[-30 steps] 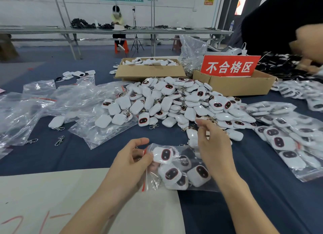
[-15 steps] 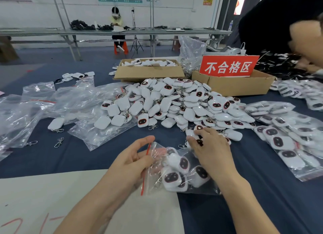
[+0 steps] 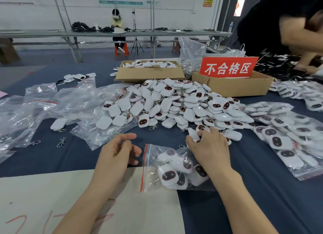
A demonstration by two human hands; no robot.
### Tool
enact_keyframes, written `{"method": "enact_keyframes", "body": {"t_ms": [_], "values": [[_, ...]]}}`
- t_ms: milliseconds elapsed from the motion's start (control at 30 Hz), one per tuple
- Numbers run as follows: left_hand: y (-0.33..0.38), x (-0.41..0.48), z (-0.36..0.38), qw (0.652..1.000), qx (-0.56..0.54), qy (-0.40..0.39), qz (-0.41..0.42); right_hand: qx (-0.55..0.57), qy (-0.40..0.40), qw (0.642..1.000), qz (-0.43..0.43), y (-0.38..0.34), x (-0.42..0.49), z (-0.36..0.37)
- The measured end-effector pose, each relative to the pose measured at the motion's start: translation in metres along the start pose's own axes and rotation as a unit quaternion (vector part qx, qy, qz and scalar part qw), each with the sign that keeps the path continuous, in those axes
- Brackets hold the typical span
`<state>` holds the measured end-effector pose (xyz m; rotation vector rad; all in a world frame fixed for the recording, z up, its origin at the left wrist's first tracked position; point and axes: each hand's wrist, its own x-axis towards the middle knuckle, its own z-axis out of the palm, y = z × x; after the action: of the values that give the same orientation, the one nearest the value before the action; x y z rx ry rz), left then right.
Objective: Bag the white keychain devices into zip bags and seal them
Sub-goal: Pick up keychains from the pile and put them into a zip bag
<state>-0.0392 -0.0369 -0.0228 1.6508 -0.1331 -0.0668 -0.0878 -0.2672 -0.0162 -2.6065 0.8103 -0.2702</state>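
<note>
On the blue worktop [image 3: 52,160], the zip bag [image 3: 152,163] lies by the front edge, ready for filling. The left hand [image 3: 115,156] is loose and empty. The right hand [image 3: 209,146] covers some white devices [image 3: 174,104] to take more, but I cannot tell if it grips any.

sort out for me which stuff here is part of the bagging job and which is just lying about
In the job:
- part-filled zip bag
- pile of loose keychain devices
- empty zip bags
- right hand at the pile's near edge
- left hand beside the bag

Lying about:
- red sign
- cardboard box
- loose metal clips
- white sheet with red marks
</note>
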Motion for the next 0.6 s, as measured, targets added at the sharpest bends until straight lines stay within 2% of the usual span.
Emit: {"method": "enact_keyframes", "body": {"t_ms": [233,367,433,533,600], "values": [[-0.001,-0.001,0.000,1.000,-0.023,-0.008,0.007,-0.056,0.043,0.997,-0.006,-0.001,0.003,-0.001],[-0.003,0.001,0.001,0.999,-0.028,0.001,0.014,-0.008,0.099,0.993,-0.070,0.002,0.001,-0.003],[-0.003,0.001,0.002,0.999,-0.029,0.004,0.029,0.070,0.121,0.983,-0.119,-0.002,0.001,-0.007],[-0.005,-0.005,0.003,0.992,0.020,0.026,0.125,0.223,0.062,0.959,-0.162,-0.017,-0.007,-0.013],[-0.005,-0.009,0.002,0.972,0.096,0.027,0.214,0.233,0.002,0.951,-0.205,-0.025,-0.015,-0.010]]}}
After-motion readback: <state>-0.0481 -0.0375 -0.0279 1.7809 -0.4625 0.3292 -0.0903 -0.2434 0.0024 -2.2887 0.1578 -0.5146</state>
